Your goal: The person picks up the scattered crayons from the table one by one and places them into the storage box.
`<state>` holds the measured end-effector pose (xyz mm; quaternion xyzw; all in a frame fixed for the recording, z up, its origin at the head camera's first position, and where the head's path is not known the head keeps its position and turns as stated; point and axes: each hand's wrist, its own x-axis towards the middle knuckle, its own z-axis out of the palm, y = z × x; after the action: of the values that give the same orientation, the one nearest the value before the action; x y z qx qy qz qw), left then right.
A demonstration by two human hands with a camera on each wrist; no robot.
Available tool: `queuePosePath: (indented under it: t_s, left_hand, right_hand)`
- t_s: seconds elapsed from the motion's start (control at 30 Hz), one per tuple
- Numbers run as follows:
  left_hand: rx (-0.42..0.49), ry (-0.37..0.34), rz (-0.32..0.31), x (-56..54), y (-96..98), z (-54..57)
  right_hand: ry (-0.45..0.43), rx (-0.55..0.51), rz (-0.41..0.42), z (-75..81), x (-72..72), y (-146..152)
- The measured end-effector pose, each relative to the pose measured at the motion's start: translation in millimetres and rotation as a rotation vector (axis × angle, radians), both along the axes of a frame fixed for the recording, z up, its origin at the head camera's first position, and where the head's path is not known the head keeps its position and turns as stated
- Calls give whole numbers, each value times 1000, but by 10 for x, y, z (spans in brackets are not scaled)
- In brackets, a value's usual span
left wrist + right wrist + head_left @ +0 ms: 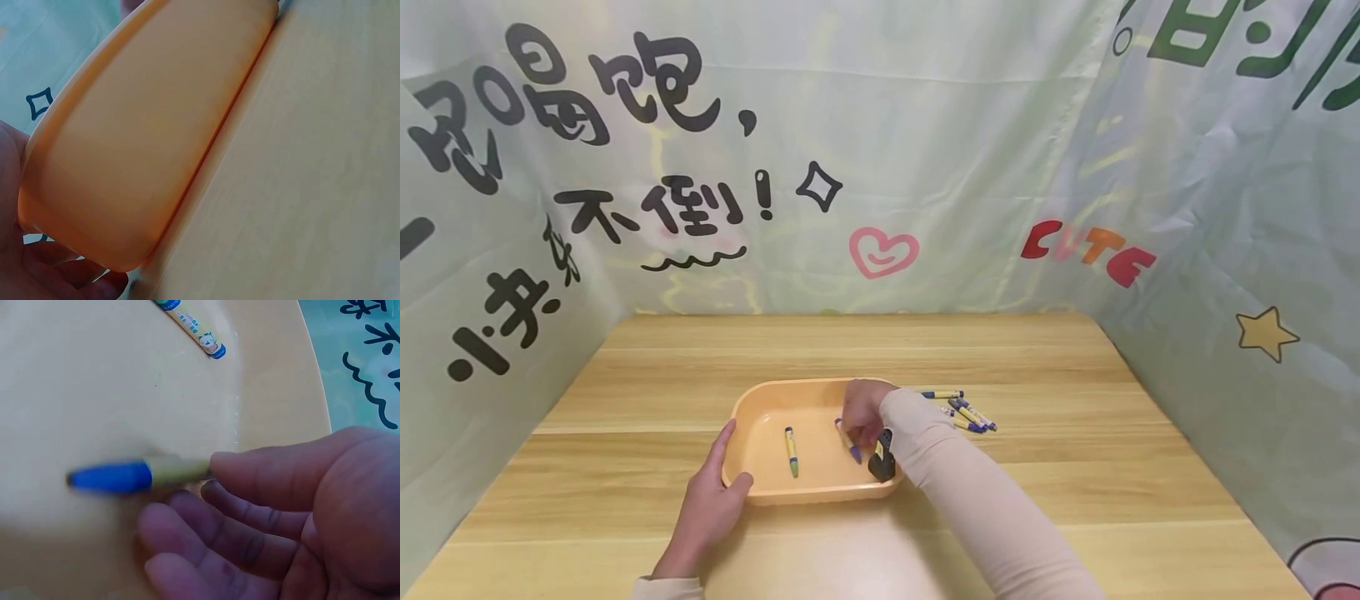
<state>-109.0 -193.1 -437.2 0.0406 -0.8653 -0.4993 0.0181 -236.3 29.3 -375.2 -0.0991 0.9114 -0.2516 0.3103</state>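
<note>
A shallow orange plastic tray (pixel 820 494) sits on the wooden table. My left hand (pixel 713 496) grips its left end, thumb at the near rim; in the left wrist view, the fingers (pixel 81 275) wrap around the tray's corner. Over the tray's right half, my right hand (pixel 862 412) pinches a crayon (pixel 852 447) by one end. In the right wrist view this crayon (pixel 115 477) has a blue tip and a yellow wrapper, a bit blurred, low over the tray floor. A green-tipped crayon (pixel 792 452) with a yellow wrapper lies in the tray, left of the right hand.
Several more crayons (pixel 973 414) lie loosely on the table just right of the tray, partly behind the right forearm (pixel 977 492). Printed cloth walls (pixel 805 100) stand around the table's back and sides. A black camera (pixel 882 458) is on the right wrist.
</note>
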Motion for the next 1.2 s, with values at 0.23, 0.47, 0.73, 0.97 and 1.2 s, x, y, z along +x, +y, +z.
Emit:
queuePosePath:
  t_s: [0.23, 0.47, 0.73, 0.97, 1.2]
  left_hand:
    - [-12, 17, 2, 11, -2, 0]
    - [-15, 23, 0, 9, -12, -5]
    - [-26, 27, -1, 10, -18, -5]
    - [-6, 7, 1, 4, -20, -11]
    - [-1, 14, 7, 5, -15, -7]
  right_hand:
    - [4, 2, -2, 31, -11, 24]
    - [0, -44, 0, 110, -39, 98]
    - [-17, -179, -29, 261, -84, 253]
    - [32, -204, -24, 424, -108, 467]
    - [80, -243, -81, 475, -162, 735]
